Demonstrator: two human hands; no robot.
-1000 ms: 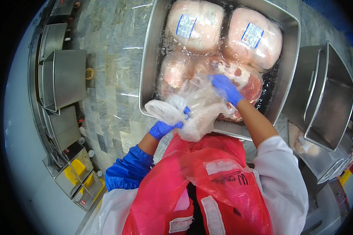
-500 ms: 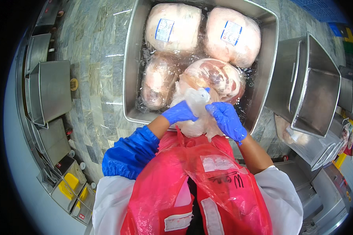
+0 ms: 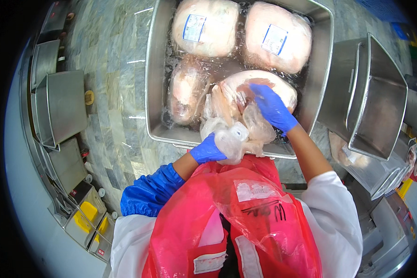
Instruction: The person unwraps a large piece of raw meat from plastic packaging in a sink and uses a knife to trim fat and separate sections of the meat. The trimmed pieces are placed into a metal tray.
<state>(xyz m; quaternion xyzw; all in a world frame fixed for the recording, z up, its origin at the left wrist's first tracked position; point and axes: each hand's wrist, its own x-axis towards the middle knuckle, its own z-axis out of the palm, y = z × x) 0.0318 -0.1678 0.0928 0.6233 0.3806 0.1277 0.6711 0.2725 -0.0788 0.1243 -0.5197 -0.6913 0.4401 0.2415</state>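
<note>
At the near side of a metal tub (image 3: 150, 106), my left hand (image 3: 207, 149), in a blue glove, grips a crumpled clear plastic bag (image 3: 234, 141). The bag has a small white part at its bunched end and spreads toward a large piece of meat (image 3: 286, 95). Over that piece reaches my right hand (image 3: 275, 109), also gloved in blue, its fingers stretched out on or just above the meat. Its fingertips show only partly. Left of this piece lies a smaller wrapped one (image 3: 186, 90). Farther back are two large pale wrapped pieces, one at left (image 3: 213, 32) and one at right (image 3: 280, 46).
Dark liquid surrounds the meat in the tub. On the right stands a deep metal bin (image 3: 380, 97), with a clear bag of meat (image 3: 352, 155) below it. Several metal carts (image 3: 65, 106) line the left side of the tiled floor (image 3: 118, 83).
My right hand has left the bag near my left hand and moved forward onto the meat. My left hand still holds the bag, slightly nearer to me. The meat's bare cut face is less visible.
</note>
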